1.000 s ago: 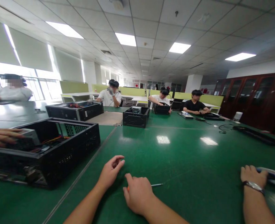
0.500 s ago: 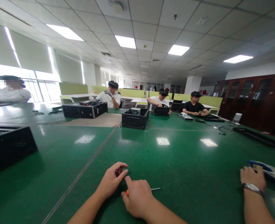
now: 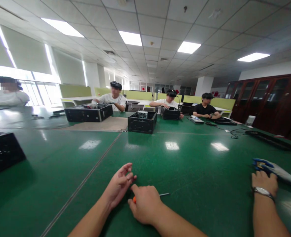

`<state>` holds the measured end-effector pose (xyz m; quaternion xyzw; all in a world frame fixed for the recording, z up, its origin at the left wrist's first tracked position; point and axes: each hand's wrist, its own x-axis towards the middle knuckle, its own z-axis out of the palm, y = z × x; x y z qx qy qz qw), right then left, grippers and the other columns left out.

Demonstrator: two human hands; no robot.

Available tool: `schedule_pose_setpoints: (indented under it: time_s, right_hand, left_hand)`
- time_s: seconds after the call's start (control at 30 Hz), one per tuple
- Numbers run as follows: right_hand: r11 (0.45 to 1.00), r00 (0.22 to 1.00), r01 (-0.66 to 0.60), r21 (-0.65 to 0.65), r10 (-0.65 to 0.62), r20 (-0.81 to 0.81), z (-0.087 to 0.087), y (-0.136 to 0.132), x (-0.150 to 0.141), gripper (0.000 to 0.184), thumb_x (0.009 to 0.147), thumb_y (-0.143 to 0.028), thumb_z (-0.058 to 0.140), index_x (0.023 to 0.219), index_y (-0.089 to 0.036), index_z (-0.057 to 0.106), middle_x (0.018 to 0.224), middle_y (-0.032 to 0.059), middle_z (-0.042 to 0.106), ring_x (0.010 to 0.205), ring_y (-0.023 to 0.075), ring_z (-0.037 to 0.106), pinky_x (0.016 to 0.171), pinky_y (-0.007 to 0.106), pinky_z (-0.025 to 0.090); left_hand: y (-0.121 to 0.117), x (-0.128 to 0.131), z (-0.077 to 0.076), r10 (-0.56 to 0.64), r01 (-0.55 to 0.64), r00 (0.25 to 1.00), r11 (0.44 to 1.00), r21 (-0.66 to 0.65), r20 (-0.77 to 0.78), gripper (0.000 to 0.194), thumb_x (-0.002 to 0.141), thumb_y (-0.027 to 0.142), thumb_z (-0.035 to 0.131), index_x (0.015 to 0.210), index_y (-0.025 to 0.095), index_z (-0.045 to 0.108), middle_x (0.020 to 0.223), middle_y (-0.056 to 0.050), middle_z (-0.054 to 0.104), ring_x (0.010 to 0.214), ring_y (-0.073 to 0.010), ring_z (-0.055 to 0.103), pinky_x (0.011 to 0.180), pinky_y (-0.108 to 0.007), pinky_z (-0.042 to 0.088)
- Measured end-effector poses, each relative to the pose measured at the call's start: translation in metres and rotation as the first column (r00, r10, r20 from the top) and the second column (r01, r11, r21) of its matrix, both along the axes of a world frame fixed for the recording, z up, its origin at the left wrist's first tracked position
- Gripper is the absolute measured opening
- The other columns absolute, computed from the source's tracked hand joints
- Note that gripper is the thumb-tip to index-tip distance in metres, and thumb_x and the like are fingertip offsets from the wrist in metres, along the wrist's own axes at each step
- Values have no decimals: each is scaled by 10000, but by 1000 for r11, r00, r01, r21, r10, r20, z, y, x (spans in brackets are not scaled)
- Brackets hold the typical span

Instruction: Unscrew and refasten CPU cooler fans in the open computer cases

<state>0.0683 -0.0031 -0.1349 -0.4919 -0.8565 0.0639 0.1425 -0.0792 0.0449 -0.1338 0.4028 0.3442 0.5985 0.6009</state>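
My left hand is held over the green table, palm turned upward. Its fingers are apart and loosely bent, and I see nothing held in them. My right hand is closed around a screwdriver. The orange end of its handle shows by the thumb, and the thin metal shaft points right past the knuckles; the rest is hidden in the fist. The right index finger is close to the left fingers; I cannot tell whether they touch.
At right, another person's hand with a watch is beside a blue-and-white gloved hand. Black computer cases stand across the table, one at far left. Several people sit around it. A black keyboard-like strip and cables lie back right.
My left hand has rolled palm-up, its fingers loosening. My right hand stays almost still with the screwdriver. The gloved hand at right moved left; a far person's raised hand came down to a case.
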Motion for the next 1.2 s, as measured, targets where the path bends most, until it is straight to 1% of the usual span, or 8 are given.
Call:
schedule_pose_setpoints:
  time_s: [0.07,0.13,0.33,0.8,0.93,1.07,1.13,1.2]
  right_hand:
    - [1000,1000,-4,-2,4,0,-1,0,1,316,895,-416,501,1096,-197,607,976,113,748,862,315,728,737,425,561]
    - [1000,1000,-5,-2,5,-3,-3,1,1,317,899,-418,498,1091,-192,611,982,113,747,868,311,727,746,423,561]
    - [1000,1000,-4,8,4,-11,-4,1,2,326,903,-421,497,1102,-195,623,992,104,750,882,305,727,763,426,565]
    - [1000,999,-9,-11,9,-35,-3,1,3,365,892,-408,503,1139,-173,633,1035,125,749,907,328,726,777,449,567]
    - [1000,999,-1,-20,0,-37,-4,1,4,404,892,-404,502,1188,-157,622,1038,136,748,904,340,724,772,464,565]
    - [1000,999,11,-26,-12,-44,-4,0,4,433,896,-423,503,1228,-163,602,1030,138,749,910,342,723,778,468,560]
    - [1000,999,12,-28,-13,-50,-4,1,3,419,894,-431,504,1214,-178,604,1025,133,750,906,343,723,774,470,559]
    - [999,998,13,-30,-15,-59,-4,1,2,410,890,-432,507,1207,-191,603,1016,125,751,904,348,723,770,477,558]
  left_hand:
    - [-3,3,-1,-112,117,989,992,-42,100,539,480,9,633,983,194,683,838,46,509,606,-47,438,816,-300,528]
    - [-4,3,-3,-172,182,976,981,-64,131,559,461,-25,607,970,190,689,815,53,504,590,-34,421,822,-277,528]
    - [-2,-3,-6,-237,250,962,965,-84,137,606,436,-75,596,970,196,691,782,72,495,598,-28,439,853,-253,518]
    - [-2,-4,-8,-274,282,958,954,-106,81,595,462,-85,622,996,169,684,738,67,526,616,-51,482,799,-242,506]
    - [1,-5,-12,-275,282,959,952,-116,74,591,457,-77,628,989,169,700,741,62,542,596,-53,477,752,-236,503]
    - [3,-5,-12,-257,263,964,958,-111,70,580,464,-47,652,994,182,705,766,55,564,611,-57,499,681,-200,467]
    - [3,-4,-11,-248,252,967,962,-108,55,524,510,-2,707,1001,181,706,795,39,588,665,-75,543,664,-189,448]
    - [1,-2,-9,-253,254,967,960,-114,26,421,596,73,772,1002,163,707,819,12,616,727,-102,581,678,-196,444]
